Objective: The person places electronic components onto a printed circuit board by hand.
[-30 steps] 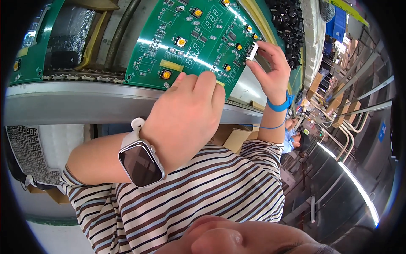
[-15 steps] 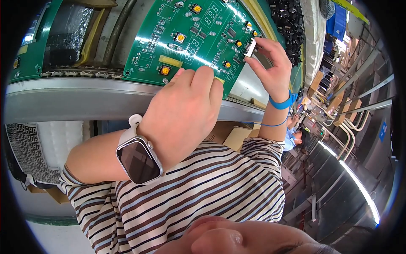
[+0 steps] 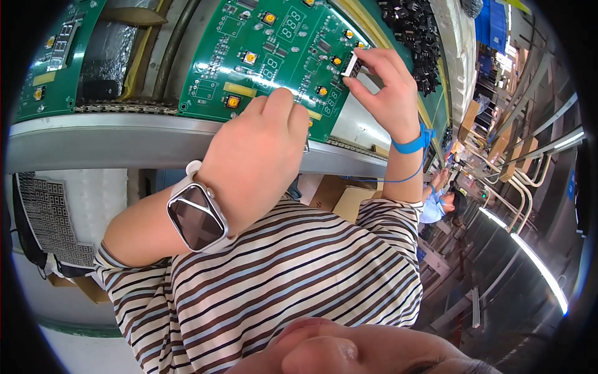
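A large green circuit board point(image 3: 205, 68) lies on the conveyor, carrying yellow buttons, small parts and printed digit outlines. Between the thumb and fingers of my right hand point(image 3: 391, 93) is a digit display module point(image 3: 352, 64), its white side showing and its pins toward the board, over the board's right edge. My left hand point(image 3: 258, 140) is closed over the board's near edge. A small grey edge peeks out beneath its fingers, but I cannot make out what it is. A watch point(image 3: 198, 216) is on the left wrist and a blue strap point(image 3: 412, 144) on the right.
Another green board point(image 3: 62, 75) sits left, with display modules fitted. A metal rail point(image 3: 112, 144) and chain run along the near side. Black parts point(image 3: 414, 43) are heaped at the far right. Sheets of display modules point(image 3: 59, 218) lie lower left. Another person point(image 3: 436, 202) is at right.
My right hand has brought the display module a little left, nearer the board's digit outlines. My left hand has drawn slightly back and left, still closed. The view has shifted a little.
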### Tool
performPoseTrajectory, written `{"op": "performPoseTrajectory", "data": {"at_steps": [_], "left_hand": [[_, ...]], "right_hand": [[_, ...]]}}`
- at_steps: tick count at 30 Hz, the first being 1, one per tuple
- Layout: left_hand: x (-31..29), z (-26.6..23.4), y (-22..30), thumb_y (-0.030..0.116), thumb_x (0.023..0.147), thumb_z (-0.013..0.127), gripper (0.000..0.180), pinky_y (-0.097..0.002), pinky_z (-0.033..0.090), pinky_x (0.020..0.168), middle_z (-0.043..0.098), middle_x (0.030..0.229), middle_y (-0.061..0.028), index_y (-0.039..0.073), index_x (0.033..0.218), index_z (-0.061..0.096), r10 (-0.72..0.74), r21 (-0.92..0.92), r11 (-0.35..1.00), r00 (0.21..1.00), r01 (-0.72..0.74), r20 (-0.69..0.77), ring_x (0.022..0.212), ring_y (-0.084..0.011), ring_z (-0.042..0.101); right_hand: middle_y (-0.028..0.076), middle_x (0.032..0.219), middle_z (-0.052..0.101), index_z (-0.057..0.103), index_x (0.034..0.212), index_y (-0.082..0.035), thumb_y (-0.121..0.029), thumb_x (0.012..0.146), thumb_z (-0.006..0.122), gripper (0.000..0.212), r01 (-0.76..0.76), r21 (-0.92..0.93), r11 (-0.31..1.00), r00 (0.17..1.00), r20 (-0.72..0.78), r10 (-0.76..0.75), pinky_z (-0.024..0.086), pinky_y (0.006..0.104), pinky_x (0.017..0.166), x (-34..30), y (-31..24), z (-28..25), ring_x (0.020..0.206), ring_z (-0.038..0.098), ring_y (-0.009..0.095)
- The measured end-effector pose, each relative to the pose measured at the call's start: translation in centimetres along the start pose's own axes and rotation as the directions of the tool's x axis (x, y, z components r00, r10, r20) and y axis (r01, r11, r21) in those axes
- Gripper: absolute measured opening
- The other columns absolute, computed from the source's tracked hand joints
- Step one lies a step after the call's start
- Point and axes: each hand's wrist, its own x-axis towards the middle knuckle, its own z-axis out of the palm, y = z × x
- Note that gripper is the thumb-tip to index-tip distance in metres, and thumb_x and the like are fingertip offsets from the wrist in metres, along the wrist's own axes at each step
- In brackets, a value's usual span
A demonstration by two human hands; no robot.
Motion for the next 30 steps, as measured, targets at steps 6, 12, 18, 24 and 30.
{"op": "performPoseTrajectory", "data": {"at_steps": [6, 12, 18, 24, 30], "left_hand": [[0.4, -0.1, 0.2, 0.006, 0.063, 0.075, 0.045, -0.0390, 0.050, 0.074, 0.050, 0.096, -0.0151, 0.000, 0.100, 0.049, -0.009, 0.022, 1.000, 1.000, 0.009, -0.006, 0.086, -0.0333, 0.057], [0.8, -0.8, 0.6, 0.007, 0.063, 0.076, 0.042, -0.0391, 0.049, 0.068, 0.052, 0.092, -0.0140, 0.001, 0.096, 0.051, 0.011, 0.026, 1.000, 1.000, -0.011, -0.008, 0.080, -0.0336, 0.058], [1.4, -1.4, 1.0, 0.009, 0.066, 0.073, 0.040, -0.0395, 0.050, 0.070, 0.051, 0.093, -0.0157, 0.000, 0.097, 0.051, 0.064, 0.095, 0.994, 0.998, -0.062, -0.018, 0.083, -0.0345, 0.058], [2.2, -0.4, 2.1, 0.006, 0.065, 0.074, 0.042, -0.0389, 0.049, 0.072, 0.051, 0.095, -0.0146, 0.000, 0.099, 0.051, 0.142, 0.138, 0.981, 0.989, -0.136, -0.036, 0.084, -0.0339, 0.057], [2.2, -0.6, 2.5, 0.007, 0.066, 0.076, 0.052, -0.0378, 0.049, 0.075, 0.054, 0.105, -0.0148, 0.000, 0.111, 0.051, 0.206, 0.128, 0.972, 0.977, -0.198, -0.053, 0.091, -0.0337, 0.058]], "right_hand": [[0.008, 0.099, 0.060, 0.066, 0.105, -0.008, -0.019, 0.070, 0.075, 0.037, -0.009, 0.016, 1.000, 1.000, 0.007, 0.009, 0.051, 0.0339, 0.070, 0.1, 0.1, 0.3, 0.082, 0.062, 0.026], [0.009, 0.100, 0.060, 0.065, 0.107, -0.006, -0.016, 0.075, 0.073, 0.035, 0.035, 0.049, 0.998, 0.999, 0.014, -0.035, 0.050, 0.0333, 0.073, -0.1, 1.2, -0.3, 0.083, 0.061, 0.026], [0.009, 0.102, 0.060, 0.062, 0.101, -0.008, -0.013, 0.073, 0.072, 0.030, 0.134, -0.102, 0.986, 0.957, -0.245, -0.155, 0.049, 0.0341, 0.075, -0.2, -0.6, -0.7, 0.094, 0.057, 0.027], [0.010, 0.107, 0.059, 0.061, 0.099, -0.006, -0.012, 0.068, 0.074, 0.033, 0.342, 0.137, 0.930, 0.939, -0.072, -0.335, 0.046, 0.0381, 0.085, -3.9, -5.7, -1.4, 0.098, 0.057, 0.028], [0.012, 0.107, 0.059, 0.059, 0.112, -0.006, -0.007, 0.069, 0.073, 0.045, 0.171, 0.242, 0.955, 0.984, -0.088, -0.154, 0.046, 0.0383, 0.088, -5.1, -4.8, -0.8, 0.100, 0.056, 0.030]]}}
